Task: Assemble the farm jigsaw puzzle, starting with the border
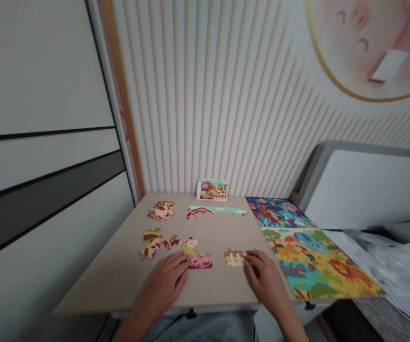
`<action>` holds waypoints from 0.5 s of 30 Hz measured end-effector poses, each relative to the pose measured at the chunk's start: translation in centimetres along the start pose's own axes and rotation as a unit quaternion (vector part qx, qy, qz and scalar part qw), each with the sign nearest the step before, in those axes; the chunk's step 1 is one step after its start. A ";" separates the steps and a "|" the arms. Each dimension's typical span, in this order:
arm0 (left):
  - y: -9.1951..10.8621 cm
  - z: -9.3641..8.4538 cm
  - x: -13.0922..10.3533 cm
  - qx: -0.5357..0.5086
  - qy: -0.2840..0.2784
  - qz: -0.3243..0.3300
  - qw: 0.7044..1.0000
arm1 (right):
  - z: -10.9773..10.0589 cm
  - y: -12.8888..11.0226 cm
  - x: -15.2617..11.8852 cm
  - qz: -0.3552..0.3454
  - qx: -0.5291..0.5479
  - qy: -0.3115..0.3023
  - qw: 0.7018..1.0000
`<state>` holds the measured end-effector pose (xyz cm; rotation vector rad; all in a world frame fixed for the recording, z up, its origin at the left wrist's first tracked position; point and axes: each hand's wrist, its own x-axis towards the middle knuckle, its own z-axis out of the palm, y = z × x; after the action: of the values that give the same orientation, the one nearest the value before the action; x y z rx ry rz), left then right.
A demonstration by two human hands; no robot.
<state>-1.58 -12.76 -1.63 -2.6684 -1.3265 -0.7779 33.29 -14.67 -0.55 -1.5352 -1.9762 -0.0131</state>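
Joined pink-and-green puzzle pieces lie near the table's front, with a dark edge along the bottom. At their left end is my left hand, its fingers together and closed on that edge, covering part of it. To the right lies a short strip of fence puzzle pieces, brown and green with white pickets. My right hand grips the right end of this strip between thumb and fingers, hiding part of it. Loose puzzle pieces with cow patches and other colours lie left of the pink section.
A heap of puzzle pieces is at the back left. Behind the hands lies a joined barn-and-sky strip. A picture card leans on the wall. At right are two assembled puzzles, one blue, one yellow, and clear plastic.
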 end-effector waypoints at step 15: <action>0.4 -0.6 0.1 -0.021 0.018 0.005 1.000 | 0.0 0.2 0.1 -0.016 0.014 0.000 1.000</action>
<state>-1.47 -13.04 -1.00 -2.6766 -1.3031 -0.8586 33.42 -14.49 -0.59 -1.4856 -1.9933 0.0021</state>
